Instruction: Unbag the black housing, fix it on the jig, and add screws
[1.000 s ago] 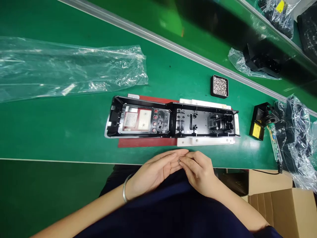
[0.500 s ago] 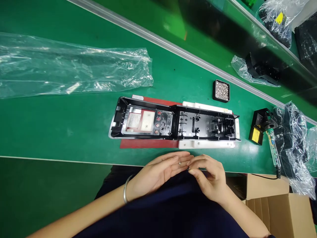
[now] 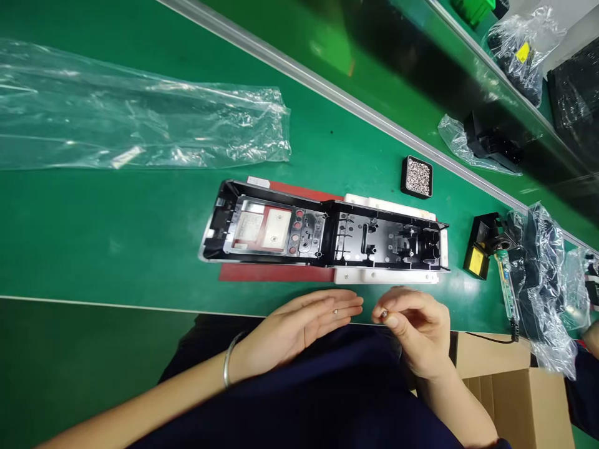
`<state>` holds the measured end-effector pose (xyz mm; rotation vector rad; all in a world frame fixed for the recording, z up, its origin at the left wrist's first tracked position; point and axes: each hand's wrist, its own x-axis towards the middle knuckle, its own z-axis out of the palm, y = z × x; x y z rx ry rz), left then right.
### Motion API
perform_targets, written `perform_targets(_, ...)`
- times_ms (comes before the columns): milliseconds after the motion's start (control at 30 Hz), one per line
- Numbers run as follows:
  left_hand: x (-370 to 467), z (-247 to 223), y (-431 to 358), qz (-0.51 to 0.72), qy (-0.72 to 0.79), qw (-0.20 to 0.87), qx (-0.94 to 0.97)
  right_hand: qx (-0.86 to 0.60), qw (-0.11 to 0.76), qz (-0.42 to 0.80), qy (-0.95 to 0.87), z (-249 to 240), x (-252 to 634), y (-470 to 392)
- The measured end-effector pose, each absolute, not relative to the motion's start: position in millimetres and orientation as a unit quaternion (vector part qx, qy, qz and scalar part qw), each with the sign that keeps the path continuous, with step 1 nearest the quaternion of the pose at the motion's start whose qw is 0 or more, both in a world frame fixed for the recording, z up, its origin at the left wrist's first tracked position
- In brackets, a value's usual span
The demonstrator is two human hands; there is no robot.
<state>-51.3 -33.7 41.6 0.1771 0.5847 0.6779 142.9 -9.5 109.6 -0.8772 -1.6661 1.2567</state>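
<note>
My left hand (image 3: 299, 327) is palm up with its fingers stretched out flat. A tiny shiny metal piece (image 3: 336, 311) shows against its fingers; whether it is a ring or a loose part I cannot tell. Just to its right, apart from it, my right hand (image 3: 416, 327) pinches a small metal piece (image 3: 384, 313) between thumb and fingertips. Beyond both hands lies a long black plastic housing (image 3: 381, 240), open side up, with posts, holes and a rectangular window. It rests on a fixture with a red base (image 3: 276, 272) and white blocks (image 3: 386, 276).
A small black tray (image 3: 418, 177) of tiny metal parts stands behind the housing. To the right are a soldering iron (image 3: 505, 280) in its stand (image 3: 480, 246) and bagged black parts (image 3: 543, 274). A clear plastic bag (image 3: 140, 125) lies left. Cardboard boxes (image 3: 505, 399) sit below the edge.
My right hand has moved right, away from the left fingers, and the small metal piece in its pinch now shows clearly. My left hand stays palm up. The view has shifted slightly.
</note>
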Motion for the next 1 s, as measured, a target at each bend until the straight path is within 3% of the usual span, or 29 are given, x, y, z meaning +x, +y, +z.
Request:
perform_targets(300,-50,47,-29,0.306,0.294,0.900,0.094,-0.467,0.365,0.271,-0.758,100,151,33)
perform_targets(567,-52,46,-31,0.304,0.283,0.904,0.097,-0.436,0.306,0.204,-0.821,97,146,52)
perform_targets(1000,-51,46,-30,0.306,0.278,0.906,0.095,-0.398,0.315,0.105,-0.855,88,151,53)
